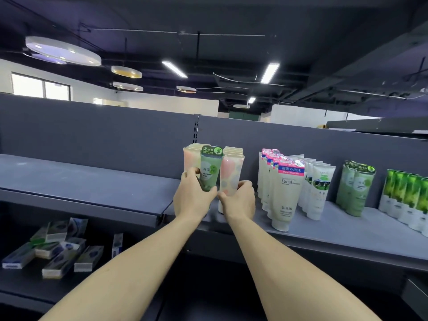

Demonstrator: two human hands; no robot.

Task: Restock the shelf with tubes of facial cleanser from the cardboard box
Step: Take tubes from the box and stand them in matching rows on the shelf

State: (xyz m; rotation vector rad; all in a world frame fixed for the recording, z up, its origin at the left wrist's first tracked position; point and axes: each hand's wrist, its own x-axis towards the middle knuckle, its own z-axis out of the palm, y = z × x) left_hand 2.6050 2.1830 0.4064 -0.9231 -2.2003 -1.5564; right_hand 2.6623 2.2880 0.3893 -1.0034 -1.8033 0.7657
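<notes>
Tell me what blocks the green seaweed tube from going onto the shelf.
The left hand holds the green tube directly in front of a row of pink-spotted tubes, which the right hand touches. That row fills the spot behind it; the shelf to the left looks bare.

Dark ceiling (231, 17), strip lights (269, 72), perhaps a window (40, 86)

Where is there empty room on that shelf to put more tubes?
The shelf is bare left of the pink spotted tubes. A narrow gap lies between them and the Facial tubes. Farther right, rows crowd together.
</notes>
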